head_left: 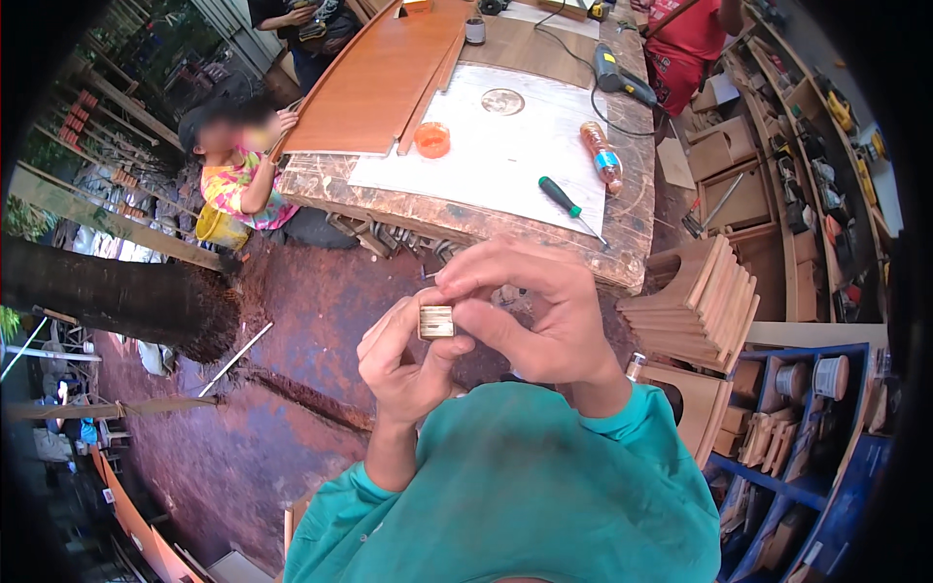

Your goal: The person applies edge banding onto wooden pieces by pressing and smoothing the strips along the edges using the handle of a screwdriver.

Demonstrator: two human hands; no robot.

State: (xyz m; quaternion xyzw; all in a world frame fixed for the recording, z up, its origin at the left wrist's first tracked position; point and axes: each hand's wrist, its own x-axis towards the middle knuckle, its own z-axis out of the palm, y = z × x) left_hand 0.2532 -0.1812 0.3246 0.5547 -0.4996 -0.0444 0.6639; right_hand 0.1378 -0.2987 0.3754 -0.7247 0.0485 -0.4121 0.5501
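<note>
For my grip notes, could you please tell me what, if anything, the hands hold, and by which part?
The left hand holds a small, pale, striped block by its left side and lower edge; the right hand is beside it, contact unclear.

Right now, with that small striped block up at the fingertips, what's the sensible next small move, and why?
Perhaps steady the small striped block in the left hand and turn it slightly with the right hand: the left fingers and thumb hold it, and the right thumb is close beside it.

Left hand (400, 361) and right hand (536, 313) curl close together.
</note>
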